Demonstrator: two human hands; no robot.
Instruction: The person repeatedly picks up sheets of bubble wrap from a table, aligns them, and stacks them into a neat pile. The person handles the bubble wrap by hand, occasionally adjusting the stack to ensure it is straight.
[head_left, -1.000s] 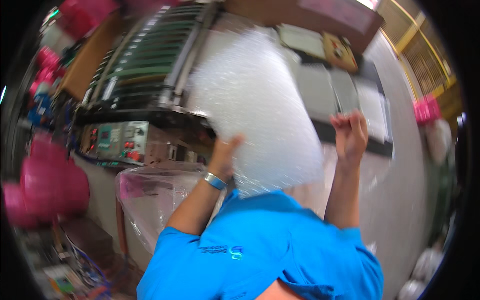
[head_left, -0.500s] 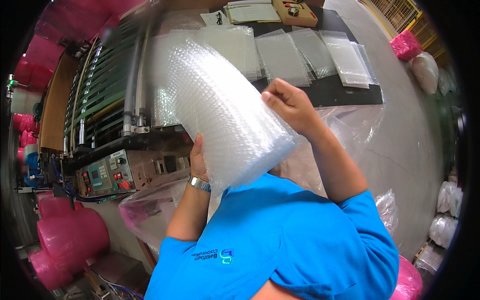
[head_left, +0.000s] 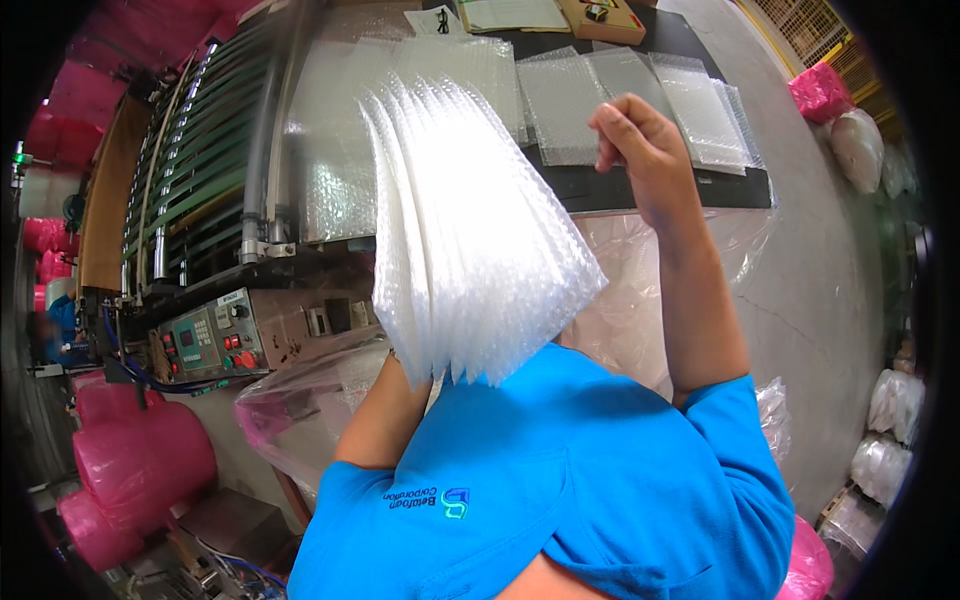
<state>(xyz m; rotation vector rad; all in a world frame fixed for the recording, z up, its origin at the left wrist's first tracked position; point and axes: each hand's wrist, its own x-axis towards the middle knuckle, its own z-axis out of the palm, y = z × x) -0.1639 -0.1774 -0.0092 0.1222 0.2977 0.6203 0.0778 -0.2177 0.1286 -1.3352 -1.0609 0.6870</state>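
A thick bundle of clear bubble-wrap sheets is held up in front of my chest, its layers fanned apart along the left and lower edges. Behind it, my left hand is hidden; only the left forearm shows, reaching up under the bundle and supporting it. My right hand is raised to the right, apart from the bundle, with its fingers curled in and nothing seen in them. Beyond that hand, flat bubble-wrap sheets lie on the black table.
At left stands a machine with green belts and rollers, with a control box below. More bubble-wrap sheets lie beside the rollers. Papers and an open cardboard box are at the table's far side. Pink wrapped rolls stand lower left.
My right hand has let go of the bundle's right edge and moved up and right. The bundle has turned and its layers have spread, now covering my left hand.
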